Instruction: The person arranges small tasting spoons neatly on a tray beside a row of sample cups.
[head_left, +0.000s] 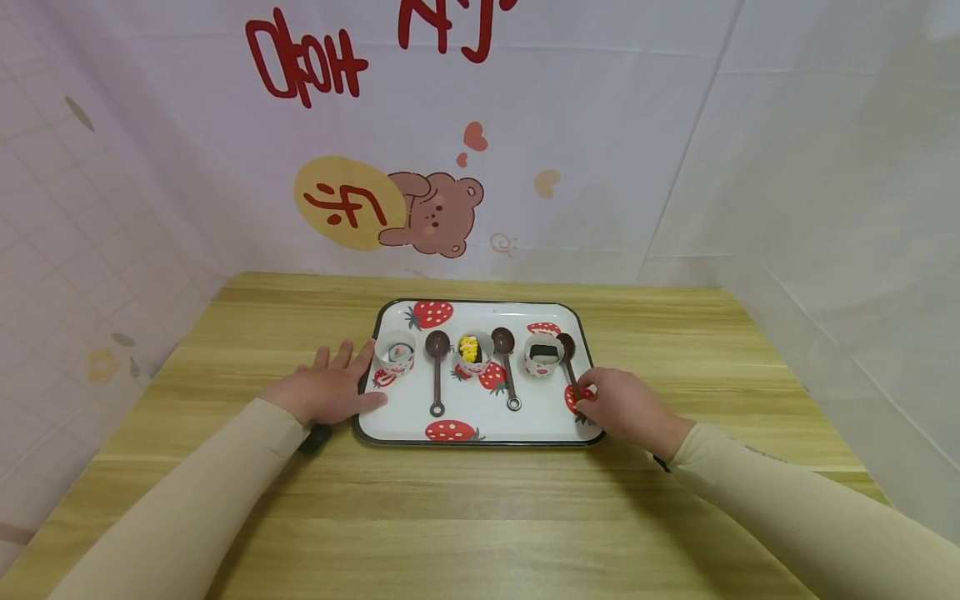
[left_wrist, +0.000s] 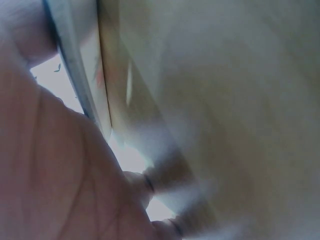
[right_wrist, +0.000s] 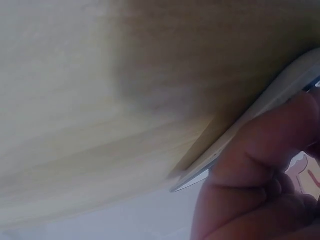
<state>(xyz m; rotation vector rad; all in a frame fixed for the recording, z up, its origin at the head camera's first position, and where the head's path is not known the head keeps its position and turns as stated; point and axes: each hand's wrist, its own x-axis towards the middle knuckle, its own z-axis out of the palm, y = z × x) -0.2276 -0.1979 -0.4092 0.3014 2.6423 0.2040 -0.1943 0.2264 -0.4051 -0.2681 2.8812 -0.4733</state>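
Observation:
A white strawberry-print tray (head_left: 405, 421) with a dark rim lies on the table. My left hand (head_left: 330, 387) rests at its left edge, thumb over the rim and fingers spread. At the right, my right hand (head_left: 626, 404) pinches the handle of a brown spoon (head_left: 568, 354), whose bowl leans near a paper cup (head_left: 542, 369) holding a black-and-white sushi piece (head_left: 543, 353). Two more brown spoons, a left one (head_left: 437, 358) and a middle one (head_left: 505, 350), lie on the tray. The middle cup (head_left: 478, 367) holds a yellow-topped sushi piece (head_left: 468, 348); the left cup (head_left: 397, 368) holds a pale roll (head_left: 400, 353).
The wooden table (head_left: 450, 500) extends around the tray on all sides. Behind it hangs a white cloth (head_left: 585, 233) printed with a bear and red characters. Similar pale cloth covers both sides.

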